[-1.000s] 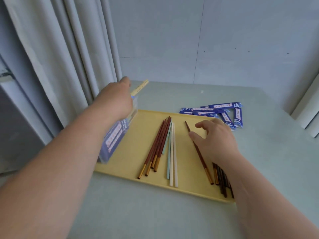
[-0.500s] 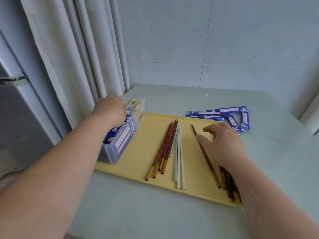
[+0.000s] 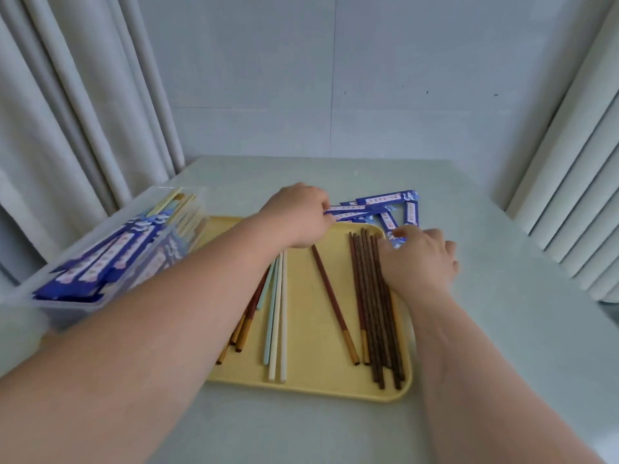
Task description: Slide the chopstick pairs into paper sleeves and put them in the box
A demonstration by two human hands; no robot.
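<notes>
A curtain (image 3: 67,128) hangs close behind the table's (image 3: 502,329) left edge, and the clear box (image 3: 67,304) sits right at that edge, touching the yellow tray's (image 3: 315,383) left side. Bare tabletop lies open in front of the tray and widely to its right, up to the folds of a second curtain (image 3: 569,202). The left hand (image 3: 298,216) reaches across the tray's far edge; its fingers are curled tight and pinch the near end of one of the blue paper sleeves (image 3: 385,202), which lie heaped on the table just beyond the tray's far right corner. The right hand (image 3: 418,262) lies palm down on the top ends of the dark chopsticks (image 3: 371,296), fingers nearly straight, one fingertip reaching the nearest sleeve. The box holds sleeved chopsticks (image 3: 110,252) lying lengthwise. On the tray lie gold-tipped red chopsticks (image 3: 241,333) partly under the left forearm, pale chopsticks (image 3: 278,323), a single red chopstick (image 3: 331,303) lying at a slant, and the dark bundle along the right rim.
</notes>
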